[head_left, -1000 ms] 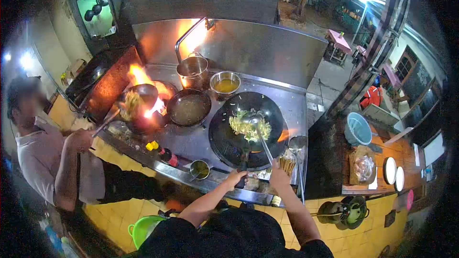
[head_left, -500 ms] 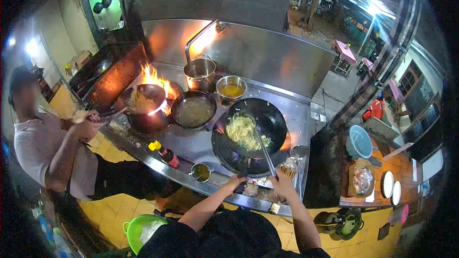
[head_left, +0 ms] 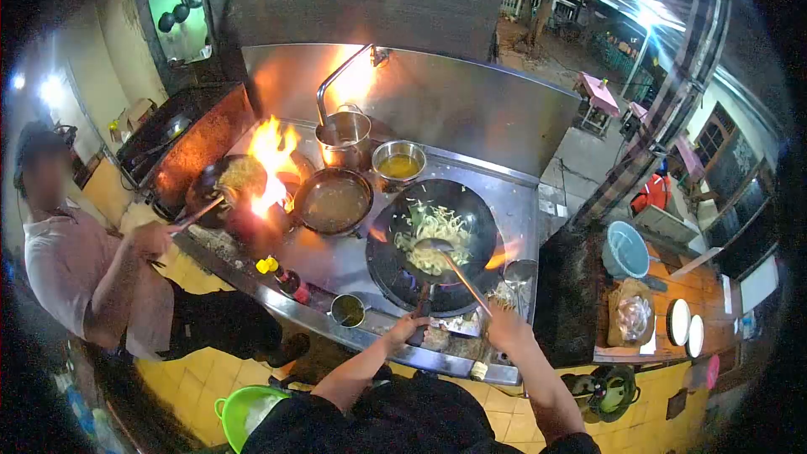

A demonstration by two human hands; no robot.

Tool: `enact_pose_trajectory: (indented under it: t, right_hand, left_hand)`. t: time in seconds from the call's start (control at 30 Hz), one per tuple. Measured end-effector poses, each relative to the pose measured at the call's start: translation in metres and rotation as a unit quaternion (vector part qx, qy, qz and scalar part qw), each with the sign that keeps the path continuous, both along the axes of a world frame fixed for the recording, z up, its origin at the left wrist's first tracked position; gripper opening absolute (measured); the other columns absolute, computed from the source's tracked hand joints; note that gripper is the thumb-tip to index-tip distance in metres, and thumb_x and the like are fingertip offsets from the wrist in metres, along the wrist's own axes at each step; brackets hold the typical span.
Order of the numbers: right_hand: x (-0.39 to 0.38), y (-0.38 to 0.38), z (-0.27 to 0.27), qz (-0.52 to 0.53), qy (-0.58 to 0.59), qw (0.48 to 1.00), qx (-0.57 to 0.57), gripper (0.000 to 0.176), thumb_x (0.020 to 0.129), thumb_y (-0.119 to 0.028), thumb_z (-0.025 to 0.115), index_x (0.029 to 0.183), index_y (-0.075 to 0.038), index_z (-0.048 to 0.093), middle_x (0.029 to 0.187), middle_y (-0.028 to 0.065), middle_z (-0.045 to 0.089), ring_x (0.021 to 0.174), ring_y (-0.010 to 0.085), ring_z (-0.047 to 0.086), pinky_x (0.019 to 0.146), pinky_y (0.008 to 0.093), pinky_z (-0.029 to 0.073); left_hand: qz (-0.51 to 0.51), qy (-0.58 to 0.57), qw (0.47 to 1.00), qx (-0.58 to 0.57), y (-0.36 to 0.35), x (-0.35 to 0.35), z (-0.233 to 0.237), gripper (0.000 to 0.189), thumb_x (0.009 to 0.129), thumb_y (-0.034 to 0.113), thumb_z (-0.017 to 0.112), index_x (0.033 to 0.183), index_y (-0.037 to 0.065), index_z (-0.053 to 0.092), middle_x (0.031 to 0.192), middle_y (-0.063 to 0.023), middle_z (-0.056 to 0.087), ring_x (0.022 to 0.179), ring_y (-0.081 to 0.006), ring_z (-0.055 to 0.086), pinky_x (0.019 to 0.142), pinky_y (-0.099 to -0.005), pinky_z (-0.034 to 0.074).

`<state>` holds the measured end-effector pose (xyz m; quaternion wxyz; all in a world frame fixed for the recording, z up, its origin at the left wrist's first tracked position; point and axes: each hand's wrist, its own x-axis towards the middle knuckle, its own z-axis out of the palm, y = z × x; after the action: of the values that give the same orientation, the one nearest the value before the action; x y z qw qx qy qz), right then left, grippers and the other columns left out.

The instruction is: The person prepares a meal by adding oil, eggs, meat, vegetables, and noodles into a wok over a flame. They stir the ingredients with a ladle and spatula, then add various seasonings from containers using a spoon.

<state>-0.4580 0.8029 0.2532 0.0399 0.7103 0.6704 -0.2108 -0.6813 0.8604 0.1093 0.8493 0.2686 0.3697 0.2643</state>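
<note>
In front of me a black wok [head_left: 475, 210] sits tilted over a lit burner, flames showing at its sides. Pale strips of food that look like noodles [head_left: 439, 231] lie in it. My left hand [head_left: 405, 328] is closed around the wok's dark handle [head_left: 424, 307]. In my right hand [head_left: 509, 332] is the long handle of a cooking ladle [head_left: 435, 245], its bowl on the food near the wok's middle.
Left, a co-worker [head_left: 80, 277] holds a tool over another wok [head_left: 206, 193] amid tall flames [head_left: 273, 160]. Nearby stand a pan of liquid [head_left: 336, 202], a steel pot [head_left: 345, 139], a bowl of yellow liquid [head_left: 398, 161], a small cup [head_left: 348, 310] and a sauce bottle [head_left: 292, 284].
The ladle's bowl has come into view on the food, and my right hand has shifted slightly. The food is spread differently. At left, the flames are taller and the co-worker's wok sits lower.
</note>
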Motion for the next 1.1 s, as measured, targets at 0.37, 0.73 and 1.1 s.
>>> enact_pose_trajectory:
  t: [0.37, 0.73, 1.1]
  right_hand:
    - [-0.005, 0.0, 0.057, 0.021, -0.017, 0.993, 0.111, 0.034, 0.086, -0.018, 0.036, 0.111, 0.003, 0.045, 0.075, 0.0239, 0.06, 0.073, 0.0407, 0.06, 0.065, 0.0475, 0.049]
    - [0.002, -0.022, 0.097, -0.032, 0.065, 0.996, -0.043, 0.047, 0.078, -0.023, 0.051, 0.123, -0.011, 0.043, 0.094, 0.0253, 0.059, 0.089, 0.0394, 0.056, 0.078, 0.0459, 0.046]
    - [-0.016, -0.057, 0.089, -0.037, 0.0, 0.999, -0.019, 0.048, 0.08, -0.022, 0.053, 0.125, -0.014, 0.039, 0.082, 0.0245, 0.06, 0.081, 0.0417, 0.059, 0.073, 0.0502, 0.047]
  left_hand:
    - [-0.015, 0.014, 1.0, 0.014, 0.001, 0.003, -0.007, 0.016, 0.081, 0.018, 0.061, 0.076, 0.006, 0.053, 0.06, -0.0041, 0.054, 0.048, -0.0143, 0.053, 0.046, -0.0281, 0.045]
    - [0.085, 0.046, 0.982, -0.16, -0.011, 0.051, 0.023, 0.015, 0.084, 0.018, 0.056, 0.075, 0.006, 0.052, 0.059, -0.0018, 0.05, 0.048, -0.0129, 0.048, 0.045, -0.027, 0.042]
    - [0.008, 0.104, 0.989, -0.104, -0.061, 0.027, 0.094, 0.018, 0.085, 0.022, 0.052, 0.08, 0.005, 0.056, 0.061, -0.0041, 0.054, 0.054, -0.0147, 0.052, 0.052, -0.0272, 0.045]
